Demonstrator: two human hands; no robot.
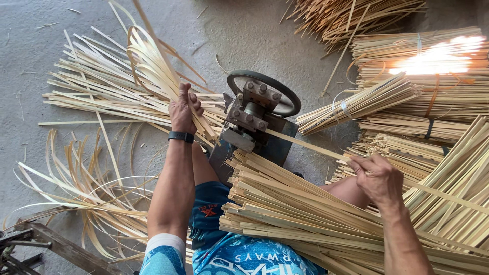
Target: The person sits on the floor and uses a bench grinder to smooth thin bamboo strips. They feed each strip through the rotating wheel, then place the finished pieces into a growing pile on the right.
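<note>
Bamboo strip (305, 145) between hands, through splitter (254, 114)

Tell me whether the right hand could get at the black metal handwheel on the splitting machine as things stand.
Probably not freely: the right hand is shut on a long pale bamboo strip feeding the machine. The black metal handwheel itself lies uncovered beyond it.

1 head-worn camera looks steeply down from close above the person's lap. The splitting machine (257, 114) sits at frame centre, the concrete floor (30, 46) fills the upper left, and both forearms enter from the bottom edge.
</note>
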